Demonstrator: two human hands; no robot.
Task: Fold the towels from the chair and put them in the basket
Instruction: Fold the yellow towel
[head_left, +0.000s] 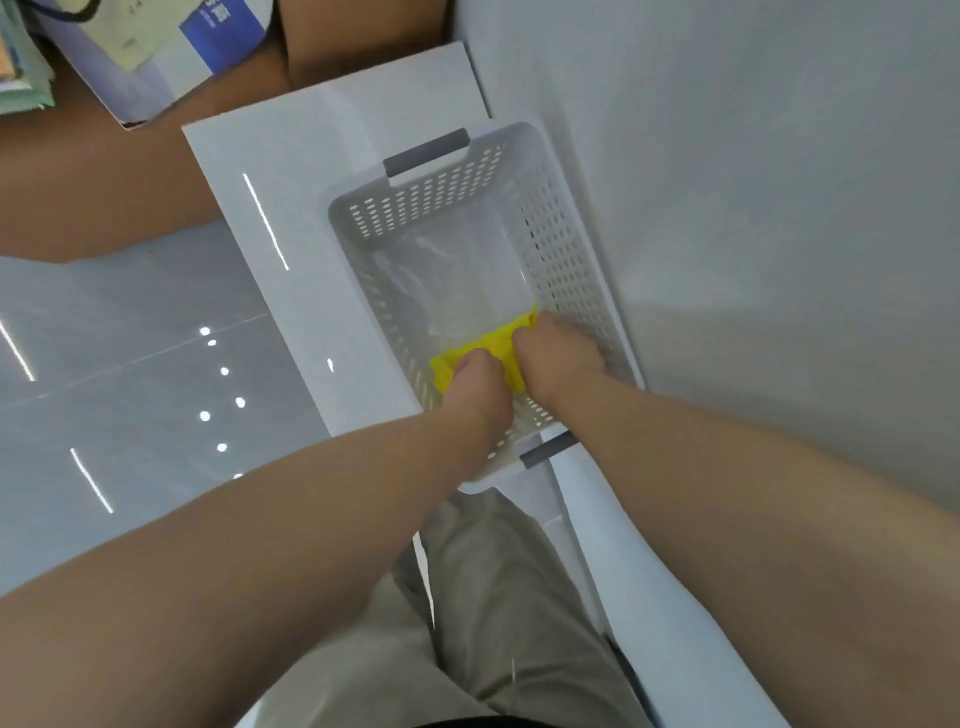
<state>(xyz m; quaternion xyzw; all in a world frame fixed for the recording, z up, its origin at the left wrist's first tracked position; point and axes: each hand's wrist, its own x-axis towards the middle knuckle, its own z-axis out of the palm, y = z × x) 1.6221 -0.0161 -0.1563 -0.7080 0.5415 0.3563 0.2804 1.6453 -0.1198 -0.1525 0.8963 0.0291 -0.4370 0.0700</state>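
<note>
A folded yellow towel lies low inside the white perforated basket, at its near end. Both my hands reach down into the basket. My left hand grips the towel's left part with curled fingers. My right hand grips its right part, close to the basket's right wall. Much of the towel is hidden under my hands. Something clear and shiny, like plastic film, covers the basket's floor beyond the towel. The chair is not in view.
The basket, with grey handles at both ends, stands on a white surface beside a pale wall. A glossy grey tiled floor lies to the left. A brown surface with a white and blue box sits beyond.
</note>
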